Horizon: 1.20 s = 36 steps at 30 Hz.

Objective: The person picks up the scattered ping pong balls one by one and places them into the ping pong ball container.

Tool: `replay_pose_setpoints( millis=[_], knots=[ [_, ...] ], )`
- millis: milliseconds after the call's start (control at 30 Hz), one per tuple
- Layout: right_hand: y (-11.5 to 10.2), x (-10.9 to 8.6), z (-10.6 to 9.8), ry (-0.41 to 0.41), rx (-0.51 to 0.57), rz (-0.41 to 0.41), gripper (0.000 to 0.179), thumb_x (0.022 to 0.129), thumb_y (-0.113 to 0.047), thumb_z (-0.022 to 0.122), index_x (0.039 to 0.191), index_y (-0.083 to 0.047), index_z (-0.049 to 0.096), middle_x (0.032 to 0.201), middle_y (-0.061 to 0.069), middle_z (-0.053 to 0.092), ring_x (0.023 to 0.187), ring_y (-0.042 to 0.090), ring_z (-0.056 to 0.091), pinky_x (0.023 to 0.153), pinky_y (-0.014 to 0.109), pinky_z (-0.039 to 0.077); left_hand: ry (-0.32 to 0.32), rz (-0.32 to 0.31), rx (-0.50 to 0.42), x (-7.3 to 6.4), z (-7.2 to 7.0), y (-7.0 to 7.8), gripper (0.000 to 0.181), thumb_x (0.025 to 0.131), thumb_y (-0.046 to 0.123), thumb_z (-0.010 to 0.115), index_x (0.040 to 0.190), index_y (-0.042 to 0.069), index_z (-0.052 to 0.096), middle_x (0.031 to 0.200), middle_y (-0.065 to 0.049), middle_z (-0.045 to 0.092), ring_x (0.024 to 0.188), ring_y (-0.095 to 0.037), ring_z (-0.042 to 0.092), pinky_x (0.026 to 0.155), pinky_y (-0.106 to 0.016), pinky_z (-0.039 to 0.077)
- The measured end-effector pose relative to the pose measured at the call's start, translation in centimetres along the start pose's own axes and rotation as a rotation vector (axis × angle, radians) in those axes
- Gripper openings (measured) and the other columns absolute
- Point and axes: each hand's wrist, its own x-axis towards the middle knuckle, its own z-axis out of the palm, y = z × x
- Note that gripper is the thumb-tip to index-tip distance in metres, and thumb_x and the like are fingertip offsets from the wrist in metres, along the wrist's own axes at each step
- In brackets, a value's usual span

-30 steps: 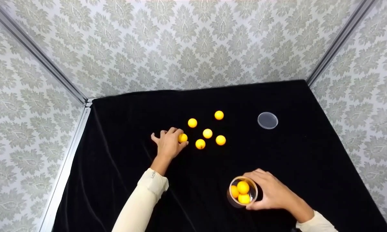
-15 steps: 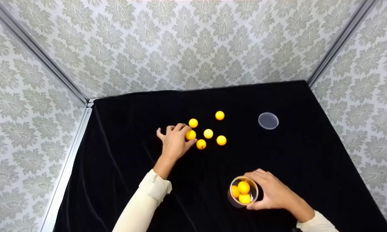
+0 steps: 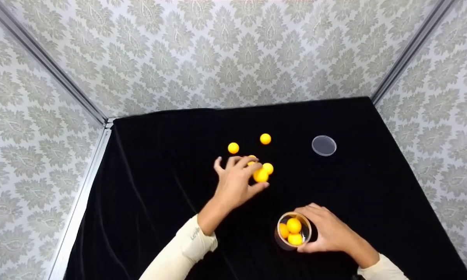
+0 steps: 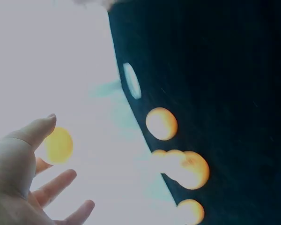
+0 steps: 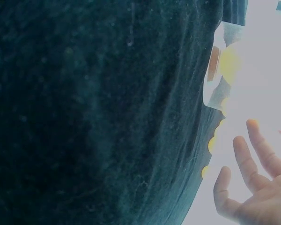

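My left hand (image 3: 235, 182) pinches a yellow ping-pong ball (image 3: 261, 175) between thumb and fingers, above the black cloth. In the left wrist view this held ball (image 4: 59, 145) sits by the thumb, the other fingers spread below it. Close by lie another ball (image 3: 268, 168) and one partly covered by the fingers (image 3: 250, 157). Farther back rest two more, a left ball (image 3: 233, 147) and a right ball (image 3: 265, 139). My right hand (image 3: 329, 229) grips a clear round cup (image 3: 282, 244) from its right side. Three balls (image 3: 294, 225) are visible inside it.
A clear round lid (image 3: 323, 146) lies flat at the back right of the black-covered table (image 3: 373, 186). Patterned wall panels (image 3: 225, 54) stand behind and at both sides, with metal frame posts (image 3: 81, 186) at the corners.
My left hand has moved right with the ball, passing over the nearer balls towards the cup; one ball seen before is now hidden. The right hand and cup have stayed in place.
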Motion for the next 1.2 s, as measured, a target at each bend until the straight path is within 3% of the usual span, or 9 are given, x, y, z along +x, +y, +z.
replay_pose_setpoints(
  millis=[233,467,900,1033,1200],
  knots=[
    [0.1,0.1,0.1,0.031,0.013,-0.038,0.090,0.058,-0.066,0.089,0.131,-0.022,0.062,0.117,-0.010,0.068,0.100,0.009,0.061,0.077,0.037,0.053,-0.015,0.134,-0.034,-1.0,-0.6,3.4,0.046,0.079,0.061,0.077,0.114,0.033,0.072,0.130,0.010,0.066,0.120,-0.022,0.055,0.104,-0.075,0.026],
    [0.0,0.1,0.0,0.022,0.009,-0.026,0.090,0.060,-0.067,0.088,0.134,-0.025,0.061,0.119,-0.012,0.067,0.101,0.007,0.060,0.076,0.035,0.052,-0.034,0.244,-0.023,-2.0,-0.9,5.7,0.044,0.081,0.062,0.075,0.113,0.033,0.071,0.133,0.011,0.064,0.121,-0.021,0.055,0.102,-0.072,0.028],
    [0.0,0.1,0.0,-0.025,0.009,0.021,0.091,0.058,-0.068,0.089,0.133,-0.027,0.060,0.121,-0.018,0.064,0.106,0.004,0.059,0.085,0.035,0.053,-0.106,0.333,-0.046,-3.7,-0.9,8.1,0.047,0.080,0.067,0.073,0.116,0.035,0.070,0.135,0.013,0.062,0.123,-0.021,0.054,0.101,-0.075,0.031],
    [0.0,0.1,0.0,-0.003,0.017,0.003,0.091,0.058,-0.065,0.090,0.135,-0.027,0.060,0.121,-0.015,0.065,0.104,0.006,0.060,0.082,0.037,0.053,-0.134,0.354,-0.048,-4.4,-0.6,8.5,0.055,0.079,0.067,0.074,0.124,0.036,0.069,0.135,0.013,0.061,0.123,-0.021,0.054,0.100,-0.075,0.032],
    [-0.1,0.1,0.2,0.022,0.027,-0.024,0.089,0.059,-0.061,0.092,0.134,-0.027,0.059,0.122,-0.013,0.066,0.103,0.008,0.061,0.080,0.038,0.053,-0.149,0.375,-0.070,-5.1,-0.1,8.8,0.056,0.077,0.064,0.077,0.123,0.034,0.070,0.133,0.013,0.062,0.121,-0.020,0.054,0.099,-0.074,0.032]
  ],
)
